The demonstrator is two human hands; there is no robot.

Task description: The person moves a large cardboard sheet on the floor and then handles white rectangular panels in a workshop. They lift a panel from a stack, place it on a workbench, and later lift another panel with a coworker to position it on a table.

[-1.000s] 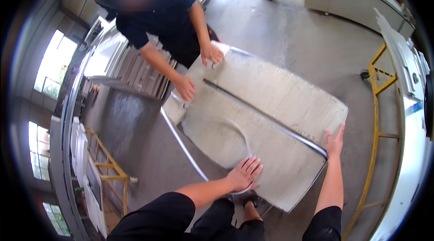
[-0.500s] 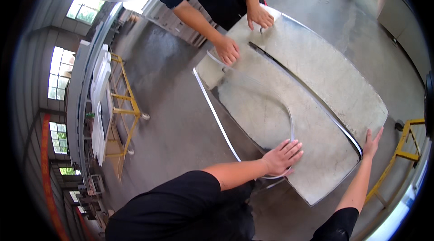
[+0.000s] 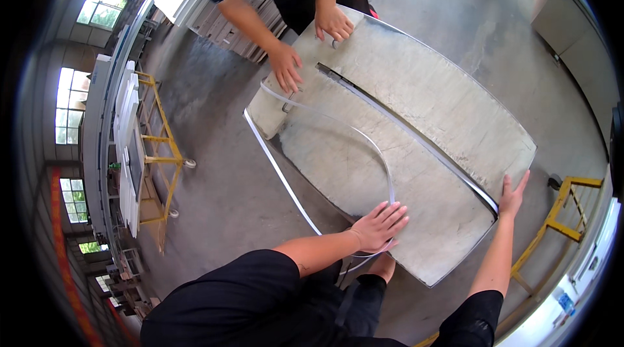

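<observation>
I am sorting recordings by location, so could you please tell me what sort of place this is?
Probably a workshop or small factory: a wheeled yellow rack holds white panels, the grey floor looks bare and hard, and two people stand at a slotted worktop.

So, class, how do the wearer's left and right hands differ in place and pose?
The left hand rests by the board's near edge, at the curving white strip; the right hand is at the board's right-hand end, near the long slot.
The left hand's fingers point mainly rightward; the right hand's visible fingers point away from the wearer.
Both hands are bare and touch the board.
</observation>
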